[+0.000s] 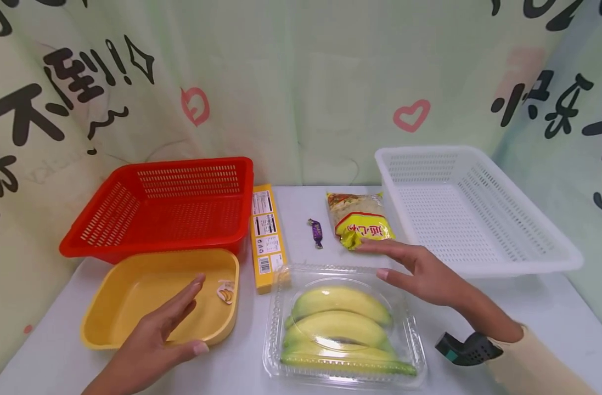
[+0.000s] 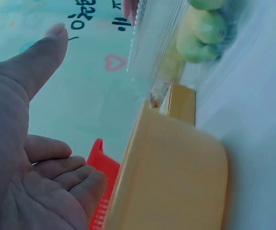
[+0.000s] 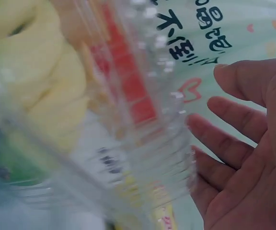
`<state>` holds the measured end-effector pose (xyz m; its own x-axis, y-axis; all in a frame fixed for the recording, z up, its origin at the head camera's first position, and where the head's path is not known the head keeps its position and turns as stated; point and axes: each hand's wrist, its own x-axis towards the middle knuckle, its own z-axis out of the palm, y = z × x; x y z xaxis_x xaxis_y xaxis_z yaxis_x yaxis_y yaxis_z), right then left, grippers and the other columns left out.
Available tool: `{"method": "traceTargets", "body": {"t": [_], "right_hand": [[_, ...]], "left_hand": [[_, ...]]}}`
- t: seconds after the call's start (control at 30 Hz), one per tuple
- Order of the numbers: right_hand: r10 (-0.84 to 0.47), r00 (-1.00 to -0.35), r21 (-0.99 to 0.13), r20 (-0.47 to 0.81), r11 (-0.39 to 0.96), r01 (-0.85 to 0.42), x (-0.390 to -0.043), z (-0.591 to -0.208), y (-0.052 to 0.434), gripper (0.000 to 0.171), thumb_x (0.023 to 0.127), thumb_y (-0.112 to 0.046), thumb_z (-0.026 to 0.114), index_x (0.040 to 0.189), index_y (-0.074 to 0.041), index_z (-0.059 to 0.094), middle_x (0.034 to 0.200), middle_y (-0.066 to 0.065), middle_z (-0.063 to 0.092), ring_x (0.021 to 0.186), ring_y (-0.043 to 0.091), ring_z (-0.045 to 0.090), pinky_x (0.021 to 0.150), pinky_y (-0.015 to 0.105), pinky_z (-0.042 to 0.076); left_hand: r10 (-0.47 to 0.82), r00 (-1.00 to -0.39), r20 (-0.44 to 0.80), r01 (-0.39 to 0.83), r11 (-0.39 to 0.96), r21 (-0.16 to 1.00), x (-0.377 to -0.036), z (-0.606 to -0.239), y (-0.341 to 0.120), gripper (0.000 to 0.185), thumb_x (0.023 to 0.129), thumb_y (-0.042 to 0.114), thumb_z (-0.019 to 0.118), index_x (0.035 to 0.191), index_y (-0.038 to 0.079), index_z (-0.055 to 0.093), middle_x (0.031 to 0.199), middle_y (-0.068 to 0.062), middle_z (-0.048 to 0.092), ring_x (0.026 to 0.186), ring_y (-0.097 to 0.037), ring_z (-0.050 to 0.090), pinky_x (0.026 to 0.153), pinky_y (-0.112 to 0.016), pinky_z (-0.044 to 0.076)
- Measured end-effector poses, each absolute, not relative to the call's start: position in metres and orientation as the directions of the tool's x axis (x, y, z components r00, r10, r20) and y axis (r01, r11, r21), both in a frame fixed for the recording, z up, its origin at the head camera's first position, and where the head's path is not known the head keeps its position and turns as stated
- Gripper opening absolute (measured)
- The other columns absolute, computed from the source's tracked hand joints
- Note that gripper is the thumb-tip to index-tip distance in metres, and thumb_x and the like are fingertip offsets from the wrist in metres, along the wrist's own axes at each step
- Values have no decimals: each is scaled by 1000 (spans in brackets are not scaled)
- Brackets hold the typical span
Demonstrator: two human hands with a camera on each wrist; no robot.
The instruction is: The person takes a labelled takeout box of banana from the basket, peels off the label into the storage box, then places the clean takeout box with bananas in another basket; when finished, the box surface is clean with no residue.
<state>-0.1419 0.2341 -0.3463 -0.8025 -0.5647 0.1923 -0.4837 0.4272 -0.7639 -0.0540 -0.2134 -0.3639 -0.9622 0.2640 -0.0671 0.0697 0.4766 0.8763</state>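
Observation:
Bananas (image 1: 336,323) lie inside a clear plastic box (image 1: 414,343) at the front middle of the table. My right hand (image 1: 424,274) hovers by the box's far right corner, fingers extended and holding nothing. In the head view its fingertips overlap a small yellow-wrapped piece (image 1: 350,240); whether they touch it I cannot tell. My left hand (image 1: 157,334) is over the near side of the yellow basin (image 1: 90,329), its thumb apart and its palm bare in the left wrist view. A small sticker or packet with a banana picture (image 1: 225,292) shows at the basin's right wall.
Behind the basin stands a red basket (image 1: 192,219), with a long yellow box (image 1: 266,236) beside it. A purple-wrapped candy (image 1: 316,233) and a yellow snack bag (image 1: 362,214) lie at the back middle. The white basket (image 1: 444,214) is at right; a printed curtain (image 1: 301,88) hangs behind.

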Motion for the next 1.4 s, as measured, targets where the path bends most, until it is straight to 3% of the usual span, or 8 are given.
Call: {"method": "traceTargets", "body": {"t": [0.13, 0.3, 0.53, 0.7, 0.83, 1.07, 1.3, 1.4], "right_hand": [[-554, -798, -755, 238, 412, -511, -137, -354, 233, 48, 95, -5, 62, 140, -20, 54, 141, -4, 52, 135, 11, 39, 106, 19, 32], [-513, -806, -756, 295, 390, -526, -129, -362, 234, 50, 94, -1, 61, 141, -16, 53, 144, 1, 49, 138, 14, 34, 108, 18, 27], [-477, -847, -761, 236, 451, -467, -124, -372, 238, 51, 96, -8, 58, 144, -22, 49, 151, 8, 40, 144, 20, 24, 104, 69, 24], [-489, -834, -778, 255, 408, -477, -122, -380, 239, 55, 96, -6, 57, 148, -19, 43, 151, 3, 39, 139, 8, 30, 109, 41, 34], [-511, -803, -800, 307, 319, -508, -122, -385, 243, 56, 94, 3, 56, 147, -8, 41, 149, 10, 41, 139, 8, 31, 107, 17, 28], [-506, -823, -860, 257, 268, -434, -120, -392, 251, 49, 97, 2, 52, 145, -5, 44, 146, 13, 44, 134, 7, 38, 103, 15, 32], [-521, -826, -884, 215, 255, -391, -121, -394, 251, 44, 99, 0, 50, 142, -6, 47, 143, 13, 48, 128, 7, 45, 99, 17, 39], [-532, -824, -883, 197, 268, -384, -122, -393, 252, 45, 100, -2, 51, 143, -8, 46, 145, 12, 46, 130, 6, 44, 98, 19, 41]], "left_hand": [[276, -954, -112, 17, 426, 905, -52, -365, -206, 93, 78, 27, 82, 154, 20, 29, 157, 3, 29, 138, -26, 36, 102, -35, 38], [334, -943, 9, 148, 395, 907, -52, -366, -199, 92, 78, 22, 82, 154, 18, 31, 156, 1, 31, 138, -22, 35, 102, -28, 38], [371, -929, 7, 144, 344, 928, -53, -369, -183, 93, 78, 24, 82, 154, 21, 29, 157, 4, 28, 140, -19, 31, 101, -22, 36], [434, -896, 94, 225, 261, 939, -54, -378, -173, 92, 78, 19, 82, 154, 15, 29, 157, 0, 28, 141, -13, 28, 103, -19, 34], [474, -856, 206, 339, 213, 916, -52, -384, -166, 93, 77, 16, 82, 153, 9, 29, 158, -7, 27, 141, -13, 28, 104, -20, 33], [505, -847, 168, 311, 214, 926, -49, -390, -148, 108, 73, 21, 86, 157, 21, 19, 161, -4, 18, 144, -19, 23, 107, -21, 31], [576, -766, 284, 421, 116, 900, -53, -408, -134, 116, 73, 18, 87, 156, 7, 8, 161, -16, 6, 145, -31, 16, 110, -29, 29], [576, -784, 233, 346, 93, 934, -53, -411, -130, 118, 74, 21, 86, 157, 13, 3, 162, -11, 3, 145, -33, 13, 111, -28, 28]]}}
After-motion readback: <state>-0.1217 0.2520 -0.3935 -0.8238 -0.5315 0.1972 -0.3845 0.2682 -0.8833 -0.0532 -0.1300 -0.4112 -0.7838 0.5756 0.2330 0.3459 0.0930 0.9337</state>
